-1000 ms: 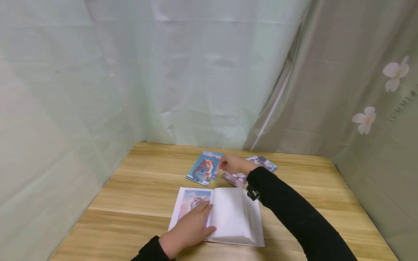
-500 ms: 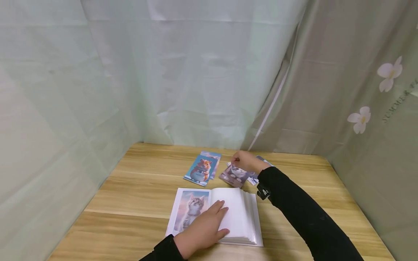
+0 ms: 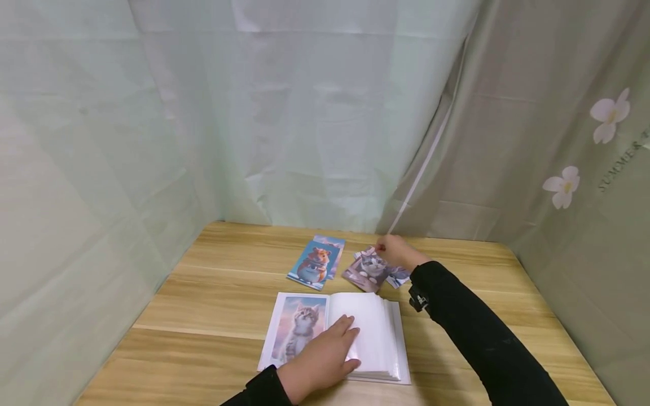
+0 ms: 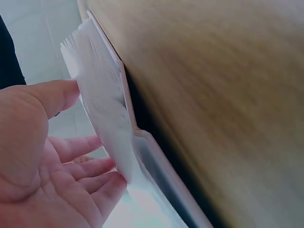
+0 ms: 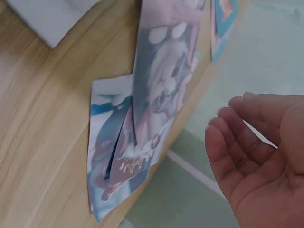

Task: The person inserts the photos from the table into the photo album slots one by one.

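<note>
An open photo album lies on the table, a kitten picture in its left page and a blank white right page. My left hand lies flat across its middle, fingertips on the right page; in the left wrist view its fingers and thumb touch the pages. My right hand is over the far end of an overlapping pile topped by a cat picture card. In the right wrist view, its fingers are loosely bent, apart from the cards, with nothing between them. Another picture card shows beneath the cat card.
Left of the cat pile lies a hamster picture card over another card, both beyond the album. The wooden table is bordered by hanging curtains at the back and sides.
My right hand has moved right, from beside the hamster card to above the cat card pile, uncovering the cat picture. My left hand has slid from the kitten page onto the blank page.
</note>
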Available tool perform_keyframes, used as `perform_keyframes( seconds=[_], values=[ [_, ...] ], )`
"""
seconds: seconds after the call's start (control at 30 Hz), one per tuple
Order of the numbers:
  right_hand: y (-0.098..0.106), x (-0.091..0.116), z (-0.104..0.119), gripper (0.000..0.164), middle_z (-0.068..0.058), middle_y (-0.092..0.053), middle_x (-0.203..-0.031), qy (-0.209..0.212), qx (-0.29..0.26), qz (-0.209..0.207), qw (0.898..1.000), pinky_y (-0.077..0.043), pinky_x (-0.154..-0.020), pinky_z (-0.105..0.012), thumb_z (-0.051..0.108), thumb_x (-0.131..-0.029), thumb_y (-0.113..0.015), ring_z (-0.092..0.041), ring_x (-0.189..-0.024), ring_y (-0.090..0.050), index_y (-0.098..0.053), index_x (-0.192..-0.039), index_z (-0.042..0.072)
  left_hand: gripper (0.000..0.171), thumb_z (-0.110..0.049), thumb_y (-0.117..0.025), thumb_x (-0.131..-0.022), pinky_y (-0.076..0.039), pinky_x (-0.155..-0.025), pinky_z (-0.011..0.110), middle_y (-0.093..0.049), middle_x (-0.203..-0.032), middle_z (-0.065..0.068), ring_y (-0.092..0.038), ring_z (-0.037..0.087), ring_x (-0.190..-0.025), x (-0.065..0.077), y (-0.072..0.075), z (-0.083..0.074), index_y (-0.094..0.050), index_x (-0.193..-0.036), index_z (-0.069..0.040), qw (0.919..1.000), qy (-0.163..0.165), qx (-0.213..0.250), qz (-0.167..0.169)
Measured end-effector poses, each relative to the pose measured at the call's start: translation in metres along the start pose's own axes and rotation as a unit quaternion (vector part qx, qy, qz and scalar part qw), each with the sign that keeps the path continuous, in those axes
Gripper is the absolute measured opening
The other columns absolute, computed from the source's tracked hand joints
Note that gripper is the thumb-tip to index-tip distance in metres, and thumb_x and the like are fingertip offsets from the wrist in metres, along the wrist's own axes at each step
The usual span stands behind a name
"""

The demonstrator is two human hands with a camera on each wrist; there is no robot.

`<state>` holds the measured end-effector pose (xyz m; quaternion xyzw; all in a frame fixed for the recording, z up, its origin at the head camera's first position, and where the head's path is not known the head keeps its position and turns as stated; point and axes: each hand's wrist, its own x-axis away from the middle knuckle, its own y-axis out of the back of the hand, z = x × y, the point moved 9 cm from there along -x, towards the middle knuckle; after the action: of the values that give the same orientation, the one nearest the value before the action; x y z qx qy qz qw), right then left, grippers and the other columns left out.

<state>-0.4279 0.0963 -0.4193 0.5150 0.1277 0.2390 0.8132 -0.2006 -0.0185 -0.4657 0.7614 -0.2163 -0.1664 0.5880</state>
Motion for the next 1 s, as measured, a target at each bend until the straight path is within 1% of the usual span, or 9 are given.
perform_keyframes(
  seconds=[0.13,0.27,0.43,0.57,0.67,0.77,0.87,0.9,1.0],
  values=[
    [-0.001,0.000,-0.012,0.014,-0.008,-0.067,-0.088,-0.018,0.012,-0.003,1.000,-0.051,-0.072,-0.036,0.006,-0.098,-0.061,-0.020,-0.076,-0.057,-0.069,-0.103,-0.004,0.063,-0.044,-0.068,-0.093,-0.040,-0.112,0.036,-0.045,-0.152,0.013,-0.040,0.027,-0.142,-0.001,0.001,-0.002,-0.055,-0.142,-0.006,0.9999,-0.004,-0.016,0.004],
    [-0.004,0.000,-0.028,0.017,-0.013,-0.068,-0.096,-0.043,0.017,-0.011,0.999,-0.054,-0.079,-0.041,0.008,-0.096,-0.064,-0.025,-0.084,-0.061,-0.069,-0.107,-0.005,0.062,-0.045,-0.069,-0.093,-0.041,-0.111,0.034,-0.046,-0.152,0.012,-0.042,0.026,-0.142,-0.002,-0.001,-0.004,-0.057,-0.141,-0.007,0.9996,-0.007,-0.027,0.010],
    [-0.009,0.002,-0.043,0.026,-0.022,-0.068,-0.106,-0.074,0.026,-0.027,0.997,-0.053,-0.087,-0.047,0.008,-0.094,-0.068,-0.031,-0.092,-0.063,-0.066,-0.113,-0.009,0.063,-0.046,-0.069,-0.092,-0.039,-0.111,0.032,-0.047,-0.152,0.011,-0.042,0.024,-0.141,-0.004,-0.004,-0.003,-0.058,-0.141,-0.008,0.9991,-0.010,-0.038,0.016],
    [-0.013,0.002,-0.047,0.034,-0.027,-0.067,-0.113,-0.080,0.028,-0.039,0.996,-0.051,-0.091,-0.050,0.010,-0.091,-0.071,-0.036,-0.099,-0.063,-0.064,-0.116,-0.012,0.063,-0.046,-0.070,-0.091,-0.039,-0.112,0.031,-0.048,-0.151,0.010,-0.042,0.024,-0.141,-0.005,-0.004,-0.004,-0.058,-0.140,-0.008,0.9990,-0.007,-0.040,0.019],
    [-0.019,0.003,-0.050,0.045,-0.028,-0.065,-0.120,-0.086,0.033,-0.031,0.995,-0.049,-0.097,-0.051,0.015,-0.090,-0.074,-0.041,-0.111,-0.060,-0.061,-0.121,-0.013,0.062,-0.046,-0.070,-0.091,-0.039,-0.111,0.031,-0.048,-0.151,0.010,-0.042,0.024,-0.141,-0.005,-0.004,-0.004,-0.059,-0.139,-0.008,0.9987,-0.007,-0.047,0.021],
    [-0.027,0.004,-0.052,0.055,-0.028,-0.062,-0.123,-0.093,0.045,-0.008,0.995,-0.045,-0.101,-0.052,0.024,-0.089,-0.076,-0.045,-0.120,-0.054,-0.059,-0.125,-0.014,0.062,-0.046,-0.069,-0.092,-0.039,-0.111,0.030,-0.048,-0.151,0.010,-0.042,0.024,-0.141,-0.005,-0.005,-0.004,-0.059,-0.140,-0.008,0.9982,-0.009,-0.055,0.021],
    [-0.035,0.005,-0.052,0.057,-0.024,-0.063,-0.114,-0.100,0.042,0.015,0.994,-0.048,-0.095,-0.049,0.030,-0.087,-0.078,-0.041,-0.111,-0.056,-0.060,-0.120,-0.013,0.062,-0.046,-0.069,-0.092,-0.039,-0.111,0.030,-0.048,-0.151,0.010,-0.042,0.024,-0.142,-0.005,-0.006,-0.004,-0.059,-0.140,-0.008,0.9980,-0.008,-0.059,0.021],
    [-0.037,0.006,-0.052,0.056,-0.023,-0.063,-0.110,-0.100,0.040,0.020,0.994,-0.049,-0.091,-0.048,0.030,-0.086,-0.079,-0.038,-0.106,-0.058,-0.060,-0.118,-0.012,0.062,-0.046,-0.068,-0.092,-0.039,-0.111,0.030,-0.048,-0.151,0.010,-0.041,0.024,-0.142,-0.005,-0.007,-0.003,-0.058,-0.140,-0.008,0.9980,-0.008,-0.059,0.021],
    [-0.040,0.005,-0.052,0.056,-0.018,-0.062,-0.105,-0.110,0.030,0.024,0.993,-0.050,-0.085,-0.045,0.031,-0.084,-0.081,-0.031,-0.096,-0.058,-0.060,-0.116,-0.010,0.062,-0.046,-0.068,-0.092,-0.039,-0.111,0.030,-0.048,-0.150,0.010,-0.042,0.024,-0.142,-0.006,-0.006,-0.003,-0.058,-0.139,-0.008,0.9978,-0.009,-0.062,0.020]
  ],
)
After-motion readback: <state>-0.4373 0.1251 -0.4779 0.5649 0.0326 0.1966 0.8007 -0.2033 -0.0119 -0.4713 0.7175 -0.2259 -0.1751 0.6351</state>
